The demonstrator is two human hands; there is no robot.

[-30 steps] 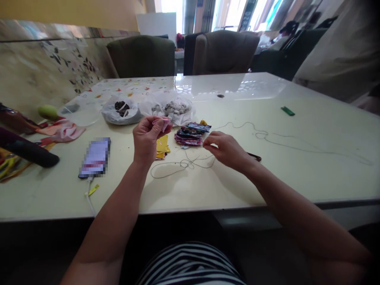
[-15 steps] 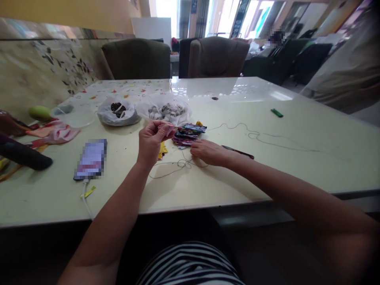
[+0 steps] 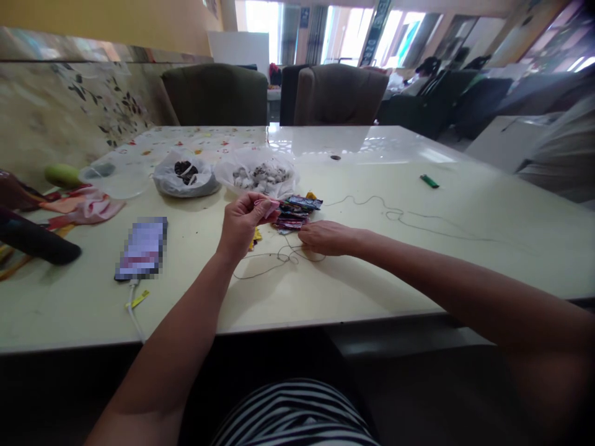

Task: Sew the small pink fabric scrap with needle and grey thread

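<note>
My left hand (image 3: 244, 220) is raised over the table, thumb and fingers pinched on a small pink folded piece of cloth (image 3: 269, 209). My right hand (image 3: 325, 238) rests low on the table with its fingers curled in; whatever they may hold is hidden. Right beside both hands lies a stack of folded colourful cloth pieces (image 3: 295, 217). A yellow piece (image 3: 255, 236) shows partly behind the left hand. Thin tangled cord (image 3: 260, 272) lies in loops below the hands, running close to the right fingers.
Farther back stand a plastic bag of whitish lumps (image 3: 263, 176) and a bag with dark contents (image 3: 186, 173). A phone (image 3: 142, 248) lies left with its cable (image 3: 134, 319). More cord (image 3: 395, 215) and a green lighter (image 3: 429, 181) are at right.
My left hand has shifted slightly right with the pink cloth. The right forearm has moved up and now covers the dark slim tool seen before. A person at right has moved farther right.
</note>
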